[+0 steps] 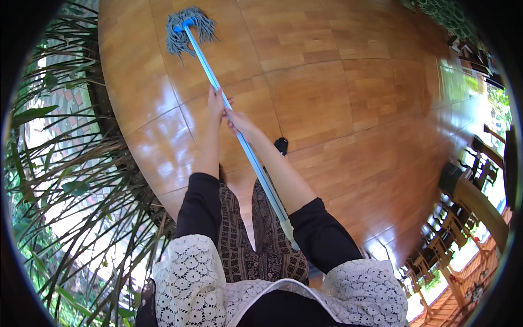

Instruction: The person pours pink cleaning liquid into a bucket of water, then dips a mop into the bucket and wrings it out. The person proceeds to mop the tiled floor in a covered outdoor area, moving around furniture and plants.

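A string mop with a light-blue pole (251, 158) runs slantwise from beside my right upper arm to the far left. Its grey strands (206, 30) and blue clamp (185, 25) rest on the glossy brown tiled floor (310, 103). My left hand (216, 102) is closed round the pole, farther along toward the mop head. Just nearer to me, my right hand (239, 123) grips the same pole, its fingers curled about it. The two hands nearly touch. The pole's pale end (289, 231) lies by my right sleeve.
Long-leaved plants (81, 158) line the floor's dark left edge (103, 103). A black shoe (281, 145) shows beyond my patterned trousers (272, 240). Dark wooden furniture (436, 240) and a thick brown post (479, 210) stand at the right. Green foliage (447, 19) hangs at the upper right.
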Demonstrator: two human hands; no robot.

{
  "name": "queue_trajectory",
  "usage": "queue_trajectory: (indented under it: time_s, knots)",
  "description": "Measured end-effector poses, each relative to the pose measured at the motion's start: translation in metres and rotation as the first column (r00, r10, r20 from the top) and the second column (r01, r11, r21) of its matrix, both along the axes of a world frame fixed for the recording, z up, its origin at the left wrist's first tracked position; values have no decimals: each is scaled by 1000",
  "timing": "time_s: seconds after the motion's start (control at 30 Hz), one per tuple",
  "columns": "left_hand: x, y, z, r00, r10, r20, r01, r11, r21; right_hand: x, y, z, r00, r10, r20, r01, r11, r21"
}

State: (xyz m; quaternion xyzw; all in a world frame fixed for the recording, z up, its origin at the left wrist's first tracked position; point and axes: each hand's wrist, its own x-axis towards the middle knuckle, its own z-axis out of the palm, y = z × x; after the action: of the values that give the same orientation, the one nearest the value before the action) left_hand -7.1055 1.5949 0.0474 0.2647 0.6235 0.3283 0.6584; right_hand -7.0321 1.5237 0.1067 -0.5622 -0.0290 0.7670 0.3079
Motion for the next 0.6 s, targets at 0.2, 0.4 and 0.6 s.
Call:
queue_trajectory:
  time_s: [0.2, 0.4, 0.6]
  knots:
    - [77, -45, 8, 955, -92, -281, 100, 995, 15, 90, -33, 21, 985, 168, -26, -166, 984, 63]
    - [197, -271, 79, 922, -281, -267, 292, 957, 0, 207, -264, 79, 975, 217, 40, -204, 956, -212]
    - [239, -419, 148, 911, -371, 183, 413, 808, -420, 235, -384, 176, 975, 176, 132, -96, 880, -466]
